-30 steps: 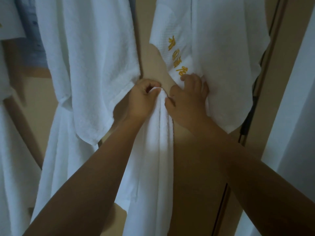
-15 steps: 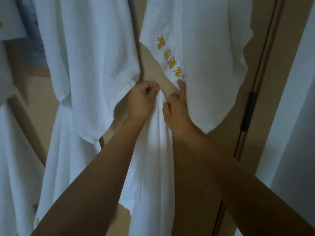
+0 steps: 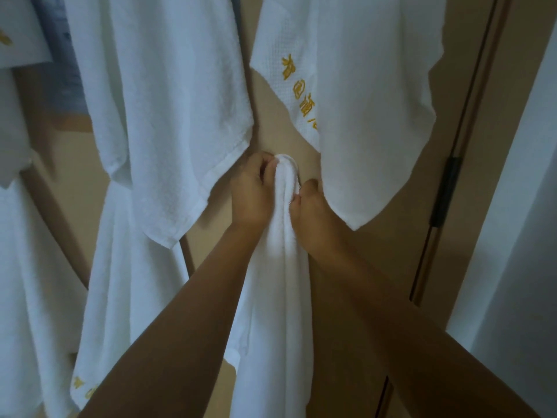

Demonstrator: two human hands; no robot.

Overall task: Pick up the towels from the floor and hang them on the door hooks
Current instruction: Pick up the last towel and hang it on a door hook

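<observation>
A narrow white towel (image 3: 277, 282) hangs down the tan door (image 3: 370, 267), bunched at its top into a fold. My left hand (image 3: 251, 193) grips that fold from the left, fingers curled round the cloth. My right hand (image 3: 313, 212) pinches the same fold from the right, its fingers partly tucked under the edge of a white towel with yellow embroidered characters (image 3: 361, 95) that hangs above. A large plain white towel (image 3: 168, 110) hangs to the upper left. The hooks are hidden behind the cloth.
More white towels (image 3: 120, 297) hang low on the left, with a blue-grey garment (image 3: 57, 55) behind them. The door's dark hinge (image 3: 446, 191) and frame run down the right, beside a pale wall (image 3: 518, 236).
The right hand has let go of the embroidered towel's corner and come down to the bunched fold. The rounded top of the fold now shows between both hands.
</observation>
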